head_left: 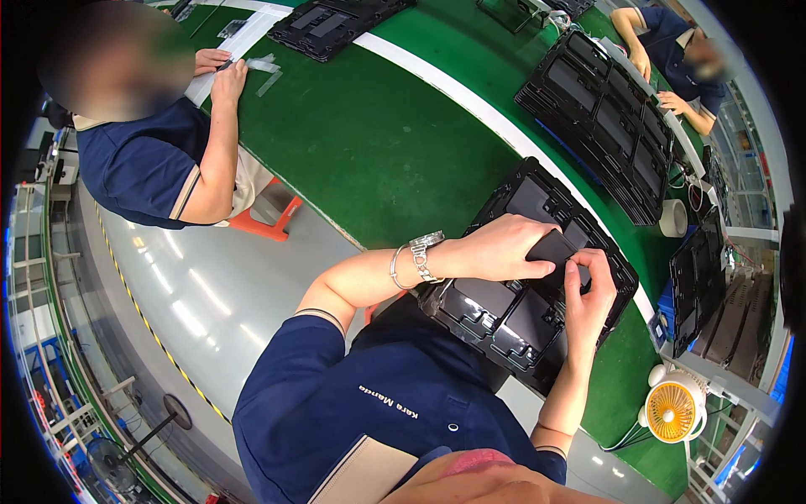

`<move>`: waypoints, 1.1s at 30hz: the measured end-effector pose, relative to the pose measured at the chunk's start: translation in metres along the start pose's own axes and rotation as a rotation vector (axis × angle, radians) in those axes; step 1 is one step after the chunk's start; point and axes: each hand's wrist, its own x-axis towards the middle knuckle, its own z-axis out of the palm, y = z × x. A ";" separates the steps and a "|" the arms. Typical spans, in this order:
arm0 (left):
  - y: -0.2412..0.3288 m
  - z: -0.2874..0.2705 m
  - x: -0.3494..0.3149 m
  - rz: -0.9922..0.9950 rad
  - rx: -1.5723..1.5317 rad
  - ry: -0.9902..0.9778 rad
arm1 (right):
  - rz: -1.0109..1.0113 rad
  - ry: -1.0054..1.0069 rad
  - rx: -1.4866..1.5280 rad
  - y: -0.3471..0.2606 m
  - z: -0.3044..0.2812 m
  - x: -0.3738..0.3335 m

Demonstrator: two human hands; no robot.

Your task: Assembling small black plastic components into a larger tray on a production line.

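A dark, thin rectangular piece [552, 247] is held above a black moulded plastic tray [470, 309] in front of me. My left hand [504, 247], with a metal watch and a bangle at its wrist, grips one side of the piece between thumb and fingers. At its other edge my right hand [593, 286] is closed in a pinch, thumb against fingertips. What kind of part the piece is I cannot make out. More dark flat panels lie in the tray's compartments, partly covered by my hands.
Stacked black trays [600, 126] stand beyond mine on the green table [378, 151]. A tape roll [673, 218] and a small yellow-and-white fan [672, 412] are at the right. One co-worker [151, 160] sits at the left, another [672, 50] at the far right. An orange stool [267, 220] stands beside the table.
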 end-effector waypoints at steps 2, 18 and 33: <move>0.001 -0.002 0.001 -0.012 0.002 -0.013 | 0.003 -0.001 -0.002 0.001 0.000 0.001; -0.005 0.003 0.001 -0.002 0.022 0.038 | 0.044 0.007 0.088 0.006 0.005 0.000; -0.009 0.001 0.003 -0.137 -0.016 -0.009 | 0.068 -0.060 0.197 0.018 0.003 0.005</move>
